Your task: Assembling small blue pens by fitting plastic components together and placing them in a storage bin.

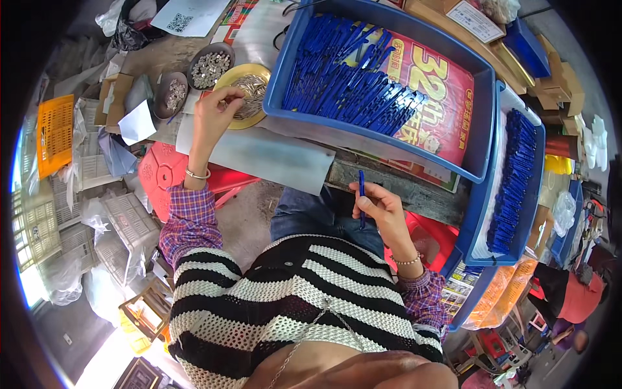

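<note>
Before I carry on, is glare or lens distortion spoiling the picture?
Head view: lower-left floor washed out by light; head view: glare on the right end of the blue parts; head view: fisheye black at the corners; head view: left hand and right hand reasonably sharp.

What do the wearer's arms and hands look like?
Left hand: ungloved, with a thin, pale, smooth bangle at the wrist. Right hand: ungloved, with a pale beaded bracelet. Purple-toned plaid fabric sleeves cover both forearms, emerging from a black-and-white striped, openwork knit top.
</note>
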Action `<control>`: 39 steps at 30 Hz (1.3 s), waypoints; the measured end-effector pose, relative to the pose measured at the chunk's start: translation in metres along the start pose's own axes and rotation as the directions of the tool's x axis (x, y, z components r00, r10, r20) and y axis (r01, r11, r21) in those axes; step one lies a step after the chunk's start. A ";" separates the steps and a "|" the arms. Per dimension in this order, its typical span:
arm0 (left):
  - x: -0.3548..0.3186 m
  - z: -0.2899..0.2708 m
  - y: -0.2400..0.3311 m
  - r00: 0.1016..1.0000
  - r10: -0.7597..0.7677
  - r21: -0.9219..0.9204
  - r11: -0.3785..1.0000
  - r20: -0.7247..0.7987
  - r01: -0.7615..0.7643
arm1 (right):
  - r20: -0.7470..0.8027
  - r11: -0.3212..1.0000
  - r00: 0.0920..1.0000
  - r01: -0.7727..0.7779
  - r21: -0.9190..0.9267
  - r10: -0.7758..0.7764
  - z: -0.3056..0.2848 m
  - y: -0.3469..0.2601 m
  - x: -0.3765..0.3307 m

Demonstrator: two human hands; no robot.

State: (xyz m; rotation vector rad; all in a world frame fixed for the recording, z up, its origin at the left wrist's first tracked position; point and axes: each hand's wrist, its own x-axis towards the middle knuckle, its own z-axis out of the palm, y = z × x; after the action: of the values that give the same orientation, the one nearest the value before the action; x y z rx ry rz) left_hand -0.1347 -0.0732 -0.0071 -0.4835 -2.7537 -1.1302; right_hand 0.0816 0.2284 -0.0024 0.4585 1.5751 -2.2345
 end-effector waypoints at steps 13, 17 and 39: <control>-0.009 0.003 0.005 0.992 -0.120 -0.470 0.874 0.036 0.123 | -0.004 0.985 0.999 -0.051 0.166 0.053 -0.006 0.001 -0.001; -0.027 0.002 0.041 0.956 -0.167 -0.658 0.696 0.239 0.287 | -0.013 0.982 0.998 -0.059 0.178 0.062 -0.006 0.001 -0.001; -0.065 0.077 0.116 0.716 0.110 -0.676 0.456 0.689 0.579 | -0.003 0.956 0.984 0.171 -0.238 -0.177 -0.002 0.006 -0.002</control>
State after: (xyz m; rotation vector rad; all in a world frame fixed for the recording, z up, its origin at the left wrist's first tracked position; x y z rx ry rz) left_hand -0.0342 0.0425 0.0001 -0.6435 -2.4696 -3.0387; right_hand 0.0864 0.2284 -0.0068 0.2893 1.9330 -2.1309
